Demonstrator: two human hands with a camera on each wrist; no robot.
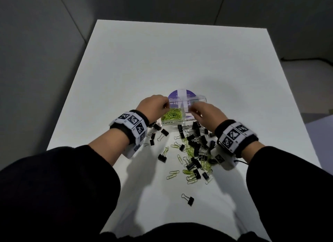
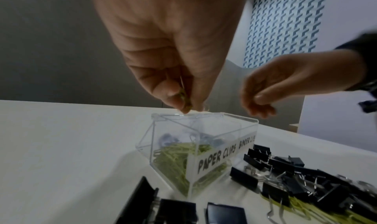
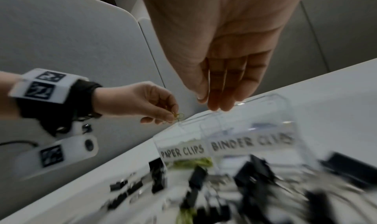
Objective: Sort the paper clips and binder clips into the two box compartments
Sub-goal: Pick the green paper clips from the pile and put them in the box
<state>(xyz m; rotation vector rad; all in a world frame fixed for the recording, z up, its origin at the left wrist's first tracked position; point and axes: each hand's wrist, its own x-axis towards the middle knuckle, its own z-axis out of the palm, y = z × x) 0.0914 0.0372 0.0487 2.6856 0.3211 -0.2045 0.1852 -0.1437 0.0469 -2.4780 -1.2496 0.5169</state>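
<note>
Clear plastic forms the two-compartment box (image 1: 182, 113), which stands at the centre of the head view on a white table (image 1: 162, 61), labelled PAPER CLIPS on its left half and BINDER CLIPS on its right. Green paper clips (image 1: 172, 113) fill the left compartment; what lies in the right one cannot be made out. Just above the box's left rim, the left hand (image 1: 153, 104) pinches a green paper clip (image 3: 178, 115) between thumb and fingertips. The right hand (image 1: 203, 112) hovers over the right half with fingers straight and pointing down, holding nothing. Below the box in the head view, a mixed heap of black binder clips (image 1: 196, 142) and loose paper clips (image 1: 189, 151) spreads across the table, with one binder clip (image 1: 188, 199) lying apart lower down. Both wrists wear marker-patterned bands (image 1: 133, 124).
</note>
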